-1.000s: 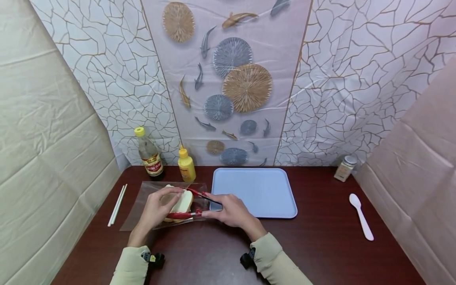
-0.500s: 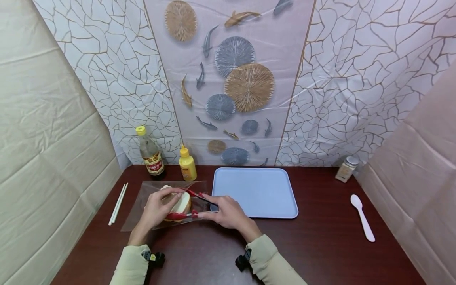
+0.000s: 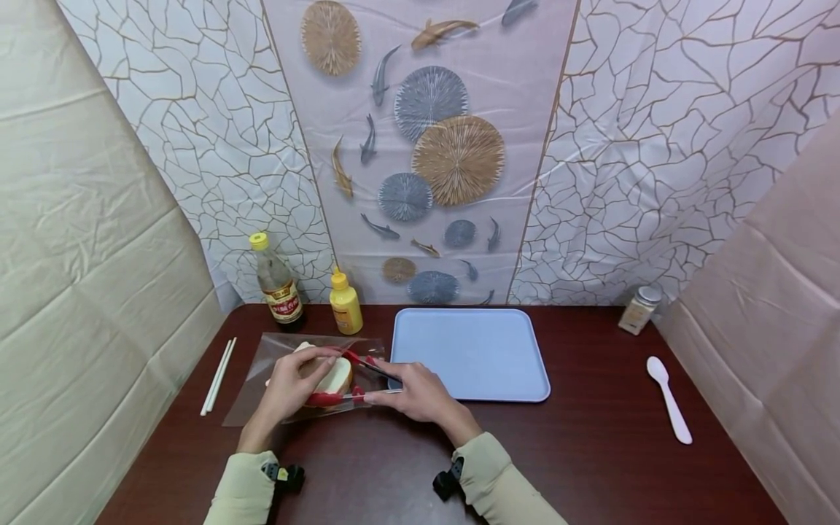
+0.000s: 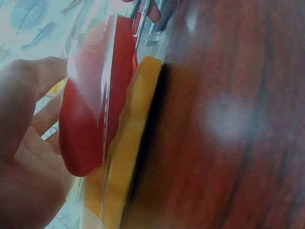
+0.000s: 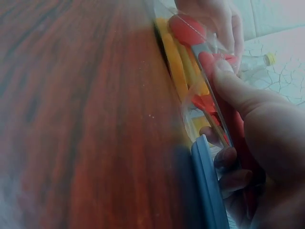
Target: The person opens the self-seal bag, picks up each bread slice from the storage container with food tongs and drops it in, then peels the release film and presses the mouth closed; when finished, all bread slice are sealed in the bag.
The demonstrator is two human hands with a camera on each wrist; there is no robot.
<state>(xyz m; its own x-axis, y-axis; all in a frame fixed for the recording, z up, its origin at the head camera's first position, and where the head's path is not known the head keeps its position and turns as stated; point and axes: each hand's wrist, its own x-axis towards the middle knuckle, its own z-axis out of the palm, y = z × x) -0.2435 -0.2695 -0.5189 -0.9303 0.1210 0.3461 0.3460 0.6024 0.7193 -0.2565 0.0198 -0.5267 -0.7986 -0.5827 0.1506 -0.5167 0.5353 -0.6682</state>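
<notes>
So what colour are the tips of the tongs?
Red tong tips, clearest in the head view.

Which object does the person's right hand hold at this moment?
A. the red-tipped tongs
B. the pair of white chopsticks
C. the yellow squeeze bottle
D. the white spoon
A: in the head view the right hand grips the red-tipped tongs, whose tips reach round the bread inside the clear bag, while the white spoon, the yellow squeeze bottle and the white chopsticks are all untouched on the table.
</notes>
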